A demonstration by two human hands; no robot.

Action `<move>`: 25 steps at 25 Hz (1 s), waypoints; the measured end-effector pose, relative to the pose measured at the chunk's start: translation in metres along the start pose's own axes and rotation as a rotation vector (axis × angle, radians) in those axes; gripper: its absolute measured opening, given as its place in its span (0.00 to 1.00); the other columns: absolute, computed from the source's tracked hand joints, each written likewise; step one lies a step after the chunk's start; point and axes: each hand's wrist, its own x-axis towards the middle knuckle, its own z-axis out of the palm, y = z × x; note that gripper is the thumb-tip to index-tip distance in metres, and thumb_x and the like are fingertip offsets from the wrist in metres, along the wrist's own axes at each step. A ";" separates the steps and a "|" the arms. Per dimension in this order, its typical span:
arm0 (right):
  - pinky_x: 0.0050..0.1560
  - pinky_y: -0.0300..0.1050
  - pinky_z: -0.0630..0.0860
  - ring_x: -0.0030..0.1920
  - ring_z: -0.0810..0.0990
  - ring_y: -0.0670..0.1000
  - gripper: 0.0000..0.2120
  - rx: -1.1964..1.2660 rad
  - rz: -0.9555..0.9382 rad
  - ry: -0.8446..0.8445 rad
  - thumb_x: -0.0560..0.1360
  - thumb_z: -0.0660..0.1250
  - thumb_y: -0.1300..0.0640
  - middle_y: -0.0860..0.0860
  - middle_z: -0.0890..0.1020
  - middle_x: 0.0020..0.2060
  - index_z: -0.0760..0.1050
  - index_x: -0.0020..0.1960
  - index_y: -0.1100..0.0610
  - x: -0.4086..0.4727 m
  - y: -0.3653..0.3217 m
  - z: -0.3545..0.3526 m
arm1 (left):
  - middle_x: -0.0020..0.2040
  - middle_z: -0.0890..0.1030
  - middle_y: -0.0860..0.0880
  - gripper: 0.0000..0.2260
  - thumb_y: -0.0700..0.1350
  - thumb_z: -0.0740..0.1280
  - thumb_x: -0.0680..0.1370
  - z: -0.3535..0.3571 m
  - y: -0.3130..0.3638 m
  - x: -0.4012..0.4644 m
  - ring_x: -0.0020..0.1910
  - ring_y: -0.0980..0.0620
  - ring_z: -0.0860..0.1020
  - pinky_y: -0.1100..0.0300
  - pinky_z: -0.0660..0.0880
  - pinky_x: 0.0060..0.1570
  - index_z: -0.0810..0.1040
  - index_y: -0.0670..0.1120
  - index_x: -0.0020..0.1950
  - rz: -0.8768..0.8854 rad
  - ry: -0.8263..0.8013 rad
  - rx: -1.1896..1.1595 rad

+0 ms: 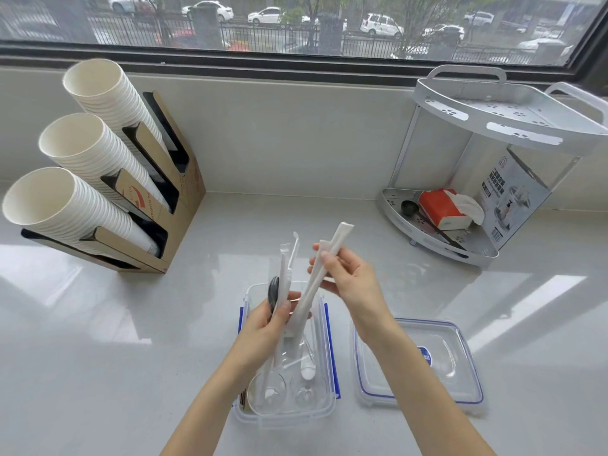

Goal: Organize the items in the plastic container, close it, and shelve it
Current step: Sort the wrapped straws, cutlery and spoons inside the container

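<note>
We hold a loose bundle of long items upright over the open plastic container (285,410), which sits on the surface (98,357) right in front of us, and we judge this to be the sorting step, with closing and shelving not yet done. Our left hand (263,327) is curled closed around the lower part of the bundle: a black spoon (273,295) and a couple of clear-wrapped utensils (285,268) stand up out of it. Our right hand (348,278) pinches a paper-wrapped straw (324,268) between thumb and fingertips, its top leaning away to the right, its lower end reaching down by the left hand. Holding the pieces upright probably lets us line them up lengthwise so they lie flat in the box. Inside the container we see two clear round cups (266,391) at the near end and a white spoon (307,368) lying along the floor.

The lid (418,360) lies flat just to the right of the container, apart from it, ready for closing. Farther right, against the wall, stands a white two-tier corner shelf (506,110); its top tier looks free, while the bottom holds a tissue pack (444,209), a dark scoop and a printed box. On the left a cardboard rack (171,192) carries three slanted stacks of paper cups (85,143). The surface is pale, glossy stone under a wide window (296,24) looking onto a street with parked cars.
</note>
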 end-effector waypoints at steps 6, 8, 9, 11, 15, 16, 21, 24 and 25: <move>0.49 0.50 0.78 0.39 0.79 0.51 0.07 -0.174 0.036 -0.037 0.75 0.64 0.57 0.56 0.80 0.38 0.78 0.46 0.59 -0.006 0.018 0.016 | 0.38 0.80 0.49 0.12 0.46 0.54 0.79 0.005 -0.001 -0.003 0.35 0.56 0.81 0.59 0.79 0.46 0.76 0.48 0.44 -0.063 -0.021 -0.029; 0.45 0.46 0.76 0.37 0.77 0.49 0.07 -0.232 0.040 -0.052 0.74 0.65 0.57 0.54 0.79 0.35 0.77 0.47 0.61 -0.006 0.022 0.018 | 0.35 0.77 0.49 0.12 0.47 0.54 0.79 0.005 -0.004 -0.003 0.31 0.58 0.78 0.63 0.77 0.38 0.74 0.46 0.43 -0.080 -0.020 -0.010; 0.46 0.44 0.76 0.37 0.78 0.48 0.07 -0.244 0.054 -0.067 0.74 0.65 0.57 0.51 0.80 0.36 0.77 0.48 0.60 -0.006 0.023 0.019 | 0.33 0.75 0.50 0.12 0.47 0.54 0.79 0.005 -0.004 -0.003 0.28 0.58 0.75 0.66 0.75 0.34 0.74 0.45 0.43 -0.075 -0.020 0.006; 0.48 0.41 0.77 0.41 0.80 0.47 0.07 -0.235 0.107 -0.099 0.75 0.64 0.56 0.49 0.81 0.40 0.77 0.51 0.56 -0.004 0.025 0.018 | 0.31 0.71 0.51 0.11 0.47 0.54 0.79 0.005 -0.006 -0.001 0.25 0.60 0.71 0.68 0.71 0.29 0.74 0.43 0.49 -0.059 0.011 0.015; 0.43 0.33 0.74 0.42 0.78 0.43 0.10 -0.235 0.221 -0.065 0.78 0.57 0.56 0.50 0.79 0.44 0.74 0.56 0.55 0.002 0.027 0.006 | 0.29 0.67 0.50 0.11 0.46 0.54 0.79 -0.008 -0.007 0.007 0.20 0.60 0.66 0.69 0.67 0.23 0.72 0.41 0.51 -0.080 0.165 -0.052; 0.42 0.32 0.74 0.41 0.77 0.42 0.12 -0.271 0.240 -0.066 0.79 0.56 0.56 0.51 0.79 0.46 0.74 0.58 0.57 0.002 0.028 0.004 | 0.29 0.66 0.50 0.10 0.46 0.54 0.79 -0.011 -0.008 0.008 0.20 0.60 0.65 0.68 0.66 0.22 0.72 0.42 0.50 -0.090 0.182 -0.060; 0.45 0.33 0.75 0.45 0.79 0.43 0.18 -0.232 0.238 -0.100 0.78 0.58 0.54 0.50 0.78 0.51 0.66 0.67 0.55 0.000 0.026 0.010 | 0.28 0.66 0.51 0.09 0.49 0.58 0.78 -0.007 -0.008 0.004 0.20 0.58 0.63 0.67 0.64 0.21 0.72 0.44 0.44 -0.146 0.137 -0.063; 0.62 0.45 0.73 0.57 0.76 0.47 0.24 -0.159 0.183 -0.091 0.78 0.58 0.50 0.49 0.74 0.61 0.58 0.72 0.49 0.005 0.021 0.019 | 0.27 0.68 0.51 0.09 0.49 0.59 0.77 0.002 -0.006 -0.001 0.19 0.57 0.64 0.66 0.65 0.20 0.71 0.44 0.42 -0.183 0.038 -0.085; 0.67 0.48 0.70 0.61 0.75 0.48 0.23 -0.159 0.156 -0.082 0.78 0.57 0.50 0.48 0.72 0.63 0.59 0.72 0.48 0.007 0.019 0.022 | 0.27 0.69 0.51 0.09 0.48 0.59 0.77 0.005 -0.005 -0.003 0.19 0.57 0.65 0.66 0.65 0.20 0.70 0.44 0.41 -0.193 0.010 -0.094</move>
